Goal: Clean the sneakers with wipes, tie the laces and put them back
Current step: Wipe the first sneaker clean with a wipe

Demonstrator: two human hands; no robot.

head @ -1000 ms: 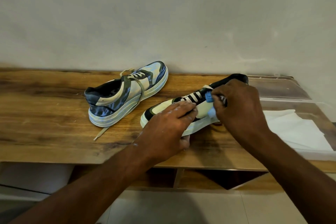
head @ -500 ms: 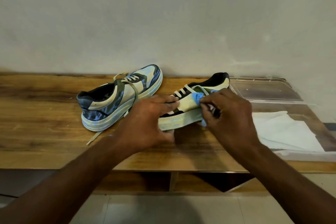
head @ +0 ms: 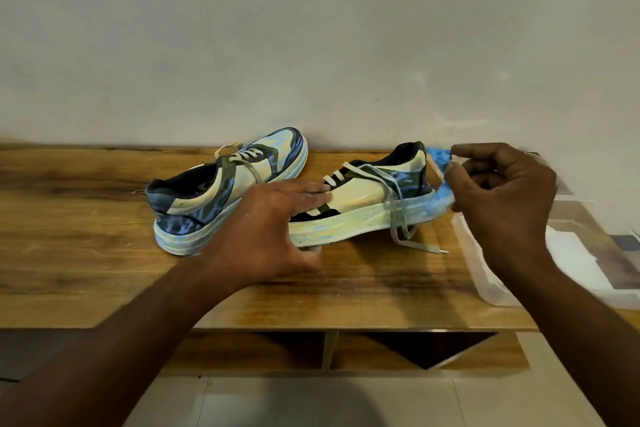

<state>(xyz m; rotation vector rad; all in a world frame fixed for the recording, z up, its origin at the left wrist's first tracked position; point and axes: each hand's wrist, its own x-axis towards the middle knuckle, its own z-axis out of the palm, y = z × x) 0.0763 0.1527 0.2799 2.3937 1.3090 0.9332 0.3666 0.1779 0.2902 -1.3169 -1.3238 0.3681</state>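
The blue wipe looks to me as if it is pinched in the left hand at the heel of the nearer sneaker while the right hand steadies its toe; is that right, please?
Not quite: the hands are swapped. In the head view, the right hand pinches the blue wipe at the nearer sneaker's heel, while the left hand steadies its toe.

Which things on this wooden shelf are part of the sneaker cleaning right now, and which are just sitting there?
In use:
- near sneaker, steadied by the left hand
- blue wipe, pinched in the right hand at the sneaker's heel
- far sneaker, laces loose, waiting

Lying about:
- clear plastic tray
- white sheet inside it, possibly spare wipes
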